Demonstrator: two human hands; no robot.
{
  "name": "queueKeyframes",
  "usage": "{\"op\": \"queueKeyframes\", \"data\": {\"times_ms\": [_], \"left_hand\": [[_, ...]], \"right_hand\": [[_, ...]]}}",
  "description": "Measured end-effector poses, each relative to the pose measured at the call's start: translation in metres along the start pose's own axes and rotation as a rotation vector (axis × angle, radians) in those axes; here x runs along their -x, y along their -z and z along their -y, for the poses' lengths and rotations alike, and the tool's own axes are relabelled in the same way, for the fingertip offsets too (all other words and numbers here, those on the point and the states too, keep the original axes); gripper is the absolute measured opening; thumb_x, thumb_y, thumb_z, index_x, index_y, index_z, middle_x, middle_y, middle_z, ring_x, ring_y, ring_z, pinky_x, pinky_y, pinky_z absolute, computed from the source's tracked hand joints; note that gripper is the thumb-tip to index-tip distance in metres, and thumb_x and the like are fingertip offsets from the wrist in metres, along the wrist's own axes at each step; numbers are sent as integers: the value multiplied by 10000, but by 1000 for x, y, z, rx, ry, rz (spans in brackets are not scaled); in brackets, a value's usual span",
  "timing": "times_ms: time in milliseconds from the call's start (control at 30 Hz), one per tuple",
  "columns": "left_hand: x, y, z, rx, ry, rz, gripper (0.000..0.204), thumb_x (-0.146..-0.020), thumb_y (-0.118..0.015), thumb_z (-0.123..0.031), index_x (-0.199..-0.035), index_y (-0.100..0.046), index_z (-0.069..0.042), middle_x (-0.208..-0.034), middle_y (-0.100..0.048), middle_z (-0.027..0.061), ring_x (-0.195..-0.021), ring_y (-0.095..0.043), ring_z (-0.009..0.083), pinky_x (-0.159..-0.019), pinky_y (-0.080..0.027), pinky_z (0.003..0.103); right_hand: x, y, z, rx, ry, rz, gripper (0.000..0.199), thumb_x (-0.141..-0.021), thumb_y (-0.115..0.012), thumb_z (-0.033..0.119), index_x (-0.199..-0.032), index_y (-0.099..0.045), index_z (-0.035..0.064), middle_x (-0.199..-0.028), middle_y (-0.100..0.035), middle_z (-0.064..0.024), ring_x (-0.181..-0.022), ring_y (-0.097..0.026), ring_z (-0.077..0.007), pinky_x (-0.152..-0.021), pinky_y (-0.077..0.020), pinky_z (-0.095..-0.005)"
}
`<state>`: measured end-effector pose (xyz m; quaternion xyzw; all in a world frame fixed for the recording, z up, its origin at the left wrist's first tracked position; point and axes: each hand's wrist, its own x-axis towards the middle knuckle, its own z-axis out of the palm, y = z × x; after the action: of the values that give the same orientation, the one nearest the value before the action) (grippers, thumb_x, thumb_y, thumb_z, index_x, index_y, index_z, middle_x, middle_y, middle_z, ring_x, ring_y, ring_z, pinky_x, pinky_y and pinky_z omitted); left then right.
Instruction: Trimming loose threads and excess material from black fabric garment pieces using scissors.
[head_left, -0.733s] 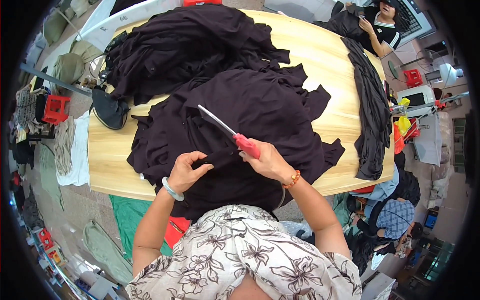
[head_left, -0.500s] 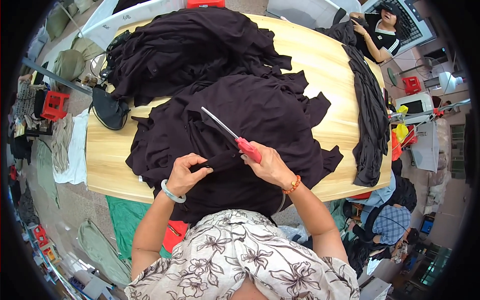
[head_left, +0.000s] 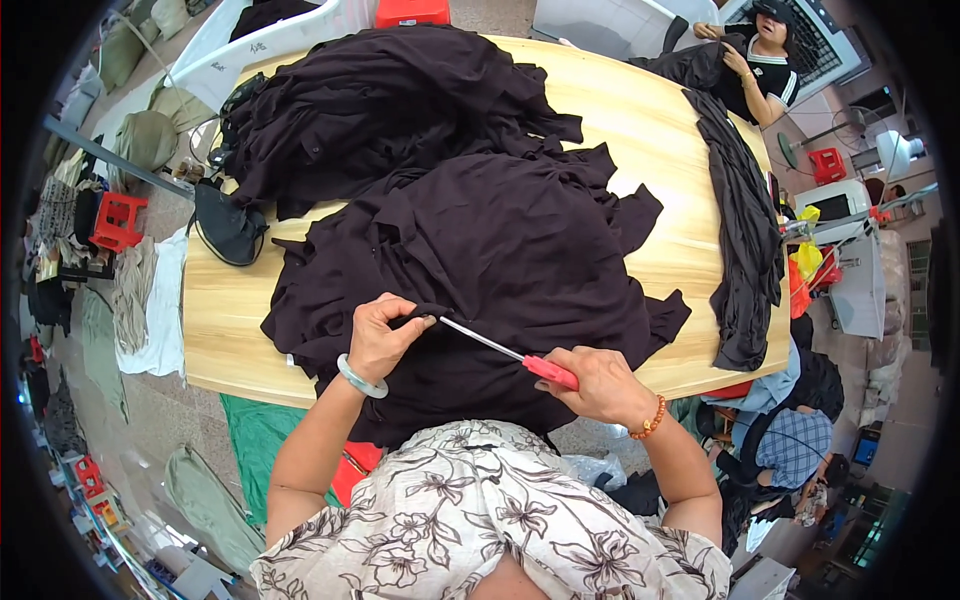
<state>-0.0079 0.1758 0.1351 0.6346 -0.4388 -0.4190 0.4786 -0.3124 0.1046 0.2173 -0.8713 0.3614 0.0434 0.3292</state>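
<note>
A dark garment [head_left: 520, 240] lies bunched in front of me, its near part hanging over the table edge against my body. My left hand [head_left: 385, 338] pinches a narrow folded edge of it between thumb and fingers. My right hand [head_left: 605, 385] is closed round the handle of a red-handled tool [head_left: 480, 340] with a long, thin metal shaft. The tool points left, its tip touching or very close to the pinched cloth at my left fingertips. Whether the tip has entered the cloth, I cannot tell.
More dark garments [head_left: 400, 90] are heaped at the far side of the wooden table [head_left: 680, 250]. A long dark garment [head_left: 742, 240] drapes the right edge. A black cap-like item [head_left: 226, 225] sits at the left edge. Another person [head_left: 765, 75] handles dark cloth at the far right corner.
My right hand has moved right and down, and the tool's tip has swung down to my left fingertips. My left hand has shifted slightly right and up, still pinching the cloth.
</note>
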Motion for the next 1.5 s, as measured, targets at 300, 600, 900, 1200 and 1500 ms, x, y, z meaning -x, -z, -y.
{"op": "queueKeyframes", "data": {"times_ms": [300,600,900,1200,1500], "left_hand": [[0,-1,0,-384,-309,-56,96,-700,-780,-11,-767,-712,0,-732,-671,75,-699,-626,183,-680,-474,302],[2,5,-4,-232,-225,-65,79,-703,-763,-20,-761,-709,-19,-725,-683,60,-709,-633,197,-716,-473,304],[-10,39,-112,10,-552,-96,175,-807,-653,112,-911,-587,-12,-845,-602,56,-763,-555,138,-682,-438,254],[-2,117,-159,-1,-816,-305,198,-916,-624,-124,-901,-436,-64,-845,-509,78,-725,-473,139,-685,-434,275],[-152,207,-189,-503,-892,-812,176,-913,-644,-73,-1064,-639,17,-1041,-646,72,-974,-572,163,-929,-421,277]], "right_hand": [[5,6,12,28,-23,12,282,-872,-680,360,-947,-628,94,-650,-629,-145,-648,-639,-356,-603,-475,-442],[16,-3,8,-47,-5,-13,264,-857,-695,313,-1012,-636,108,-773,-659,-125,-748,-650,-324,-658,-492,-426],[-12,-37,25,-258,99,46,467,-840,-655,141,-1295,-550,122,-1073,-635,-117,-1003,-628,-321,-826,-512,-425],[-63,-11,-44,14,-334,-317,302,-871,-642,304,-925,-696,12,-863,-676,-245,-849,-660,-419,-755,-525,-487],[-169,160,-60,722,-42,-801,245,-948,-553,236,-1078,-615,38,-853,-632,-270,-749,-620,-468,-653,-511,-516]]}}
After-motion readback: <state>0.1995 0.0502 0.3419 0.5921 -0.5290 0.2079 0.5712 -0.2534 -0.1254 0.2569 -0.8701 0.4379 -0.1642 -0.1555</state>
